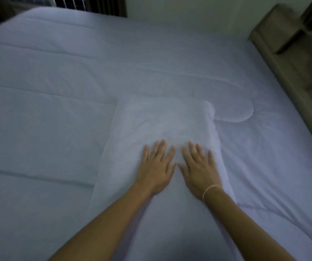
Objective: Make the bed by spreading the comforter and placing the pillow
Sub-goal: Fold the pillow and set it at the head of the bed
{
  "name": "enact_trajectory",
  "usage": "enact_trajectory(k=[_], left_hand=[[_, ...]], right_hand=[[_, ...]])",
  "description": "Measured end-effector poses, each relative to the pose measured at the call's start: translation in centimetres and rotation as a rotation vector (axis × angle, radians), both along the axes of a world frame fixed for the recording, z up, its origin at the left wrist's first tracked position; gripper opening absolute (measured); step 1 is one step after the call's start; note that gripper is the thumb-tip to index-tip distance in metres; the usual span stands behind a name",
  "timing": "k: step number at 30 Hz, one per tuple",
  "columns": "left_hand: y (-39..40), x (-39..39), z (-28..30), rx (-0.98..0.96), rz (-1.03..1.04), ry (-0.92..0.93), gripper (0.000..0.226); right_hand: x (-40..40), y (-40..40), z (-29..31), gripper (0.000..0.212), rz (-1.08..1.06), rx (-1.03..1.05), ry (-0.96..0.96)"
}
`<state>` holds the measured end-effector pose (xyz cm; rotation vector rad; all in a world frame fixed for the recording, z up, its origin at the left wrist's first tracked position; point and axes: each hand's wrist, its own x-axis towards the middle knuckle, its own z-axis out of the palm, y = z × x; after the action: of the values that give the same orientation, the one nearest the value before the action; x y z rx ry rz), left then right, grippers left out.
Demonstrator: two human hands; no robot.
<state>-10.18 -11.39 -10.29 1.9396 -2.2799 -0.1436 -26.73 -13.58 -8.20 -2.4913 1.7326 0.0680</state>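
Both hands lie flat on the pillow (pixel 162 129), the left hand (pixel 156 166) and the right hand (pixel 198 170) side by side with fingers straight and spread, palms pressing down and gripping nothing. The pillow sits on top of the comforter (pixel 48 91), towards the right side of the bed and close to the wooden headboard (pixel 287 59). The likely risk is that a forward push drags the pillow askew or rucks the cover beneath it, since soft cloth on soft cloth can slide or bunch together. The pillow is white, plump and roughly rectangular, its case faintly creased; the comforter is pale, quilted in long stitched channels, and looks largely smooth.
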Motion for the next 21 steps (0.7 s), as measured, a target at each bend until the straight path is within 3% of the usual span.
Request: enact_trajectory(k=[3, 6, 8, 11, 14, 17, 21], left_hand=[[-5.0, 5.9, -1.3, 0.017, 0.296, -0.012, 0.058], [-7.5, 10.0, -0.2, 0.003, 0.615, 0.118, 0.055], [-9.1, 8.3, 0.6, -0.051, 0.48, 0.104, 0.056], [-11.5, 5.8, 0.3, 0.014, 0.163, 0.015, 0.054], [-13.5, 9.3, -0.6, 0.123, 0.286, -0.018, 0.054], [-14.4, 10.3, 0.6, 0.086, 0.43, 0.102, 0.054], [-13.0, 5.5, 0.4, 0.04, 0.23, 0.083, 0.053]], right_hand=[[-2.5, -5.5, -0.3, 0.059, -0.156, -0.001, 0.008], [-3.0, -8.9, 1.0, 0.057, -0.277, -0.052, 0.004], [-0.1, -10.5, 1.7, 0.055, -0.173, -0.133, -0.04], [3.5, -12.8, 0.6, 0.052, 0.042, 0.01, -0.042], [2.0, -16.0, -0.4, 0.053, -0.091, 0.064, 0.026], [2.3, -17.9, 0.8, 0.055, -0.323, 0.044, -0.029], [7.0, -15.4, 0.0, 0.058, -0.162, 0.02, -0.027]])
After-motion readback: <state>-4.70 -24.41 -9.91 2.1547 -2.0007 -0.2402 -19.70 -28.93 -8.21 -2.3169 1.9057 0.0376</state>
